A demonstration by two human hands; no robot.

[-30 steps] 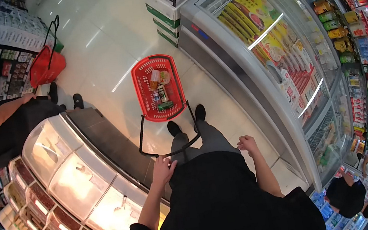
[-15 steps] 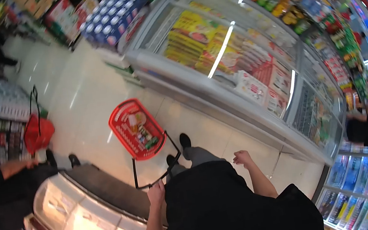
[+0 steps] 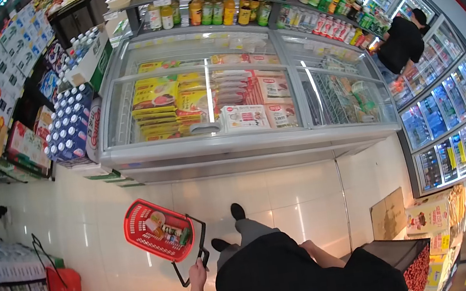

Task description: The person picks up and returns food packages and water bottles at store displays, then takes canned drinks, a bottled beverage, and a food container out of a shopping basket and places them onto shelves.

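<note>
Glossy cream floor tiles (image 3: 306,206) are filling lower centre. Left hand (image 3: 197,272) is curling its fingers around the black handle (image 3: 201,232) of the red plastic basket (image 3: 134,223), lower left of centre. Right hand (image 3: 310,246) is hanging lower centre-right; fingers mostly hidden, can't tell. View's just been swinging right: grey glass-lidded chest freezer (image 3: 233,144) is now spanning upper centre, so the basket's being held before it.

Packaged goods (image 3: 171,233) in red basket (image 3: 147,244)

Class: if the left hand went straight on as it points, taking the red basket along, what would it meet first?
The left hand would probably meet the glass-topped freezer first, though depth is unclear here.
</note>
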